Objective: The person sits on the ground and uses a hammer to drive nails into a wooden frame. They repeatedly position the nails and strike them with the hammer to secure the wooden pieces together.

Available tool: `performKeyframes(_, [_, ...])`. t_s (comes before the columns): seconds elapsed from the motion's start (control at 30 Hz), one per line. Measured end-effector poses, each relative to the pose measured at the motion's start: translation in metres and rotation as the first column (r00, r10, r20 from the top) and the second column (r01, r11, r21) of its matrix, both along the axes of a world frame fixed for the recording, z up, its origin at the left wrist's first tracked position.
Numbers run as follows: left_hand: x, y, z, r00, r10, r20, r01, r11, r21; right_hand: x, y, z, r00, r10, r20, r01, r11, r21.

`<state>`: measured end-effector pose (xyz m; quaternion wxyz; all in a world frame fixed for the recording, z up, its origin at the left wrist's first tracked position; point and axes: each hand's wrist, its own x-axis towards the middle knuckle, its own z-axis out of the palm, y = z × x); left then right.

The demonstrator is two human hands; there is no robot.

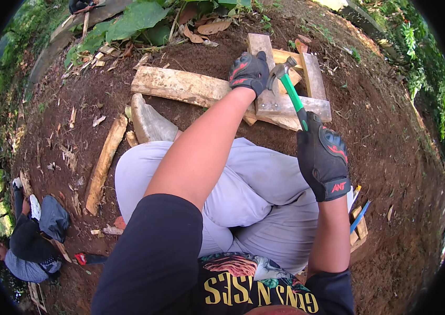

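My right hand (pixel 325 152), in a black glove with red marks, is closed round the grip of a claw hammer (pixel 292 90). The hammer has a green and black handle, and its metal head is low over a small frame of nailed wooden boards (pixel 313 79). My left hand (pixel 249 72), gloved the same way, grips the left board of that frame, its thumb lying along the top face. Its fingertips are partly hidden. Under the frame runs a thick, rough wooden beam (pixel 180 84) lying on the soil. Nail heads show at the frame's near left corner.
Beside my legs lies a bark-edged timber (pixel 106 165). A boot (pixel 151 123) rests against the beam. Wood pieces and a blue strip (pixel 360 216) are at my right. Another person (pixel 28 241) crouches at the far left near a red-handled saw (pixel 90 259). Large leaves (pixel 138 23) grow ahead.
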<state>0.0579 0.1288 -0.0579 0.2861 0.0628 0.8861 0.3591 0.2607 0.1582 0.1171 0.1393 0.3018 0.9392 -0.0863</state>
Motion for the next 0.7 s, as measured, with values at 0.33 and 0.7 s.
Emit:
performKeyframes(0.33, [0.002,0.004,0.0,0.998,-0.05,0.025,0.049,0.997,0.052,0.018,0.003,-0.007,0.997,0.08,0.022,-0.081,0.996,0.024])
performKeyframes(0.7, [-0.009,0.001,-0.009,0.996,-0.054,0.078,0.049,0.997,0.064,0.018,0.007,-0.014,0.994,0.038,-0.105,-0.027,0.994,0.105])
